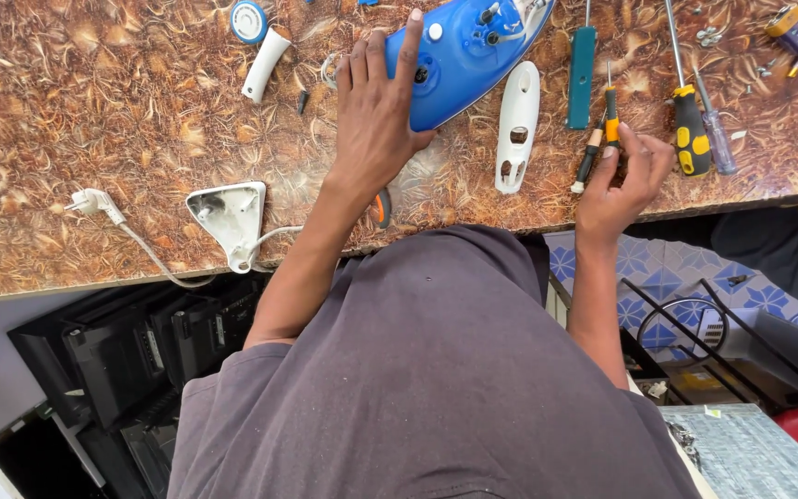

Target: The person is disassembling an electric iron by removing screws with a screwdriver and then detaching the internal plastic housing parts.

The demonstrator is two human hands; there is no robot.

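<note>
A blue clothes-iron body [473,51] lies on the patterned brown worktop [94,111], partly taken apart. My left hand [376,111] rests flat on its near end, fingers spread. My right hand [625,180] holds a small orange-and-black screwdriver [610,106] by its handle, tip pointing away from me. A second thin dark screwdriver [587,159] lies just left of that hand. A white plastic handle cover [517,125] lies between my two hands.
A white rear cover [231,217] with cord and plug [94,201] sits at the near left. A white dial [249,20] and white piece [265,63] lie at the far left. A teal tool [581,60], a yellow-black screwdriver [690,129] and a clear-handled one [718,139] lie to the right.
</note>
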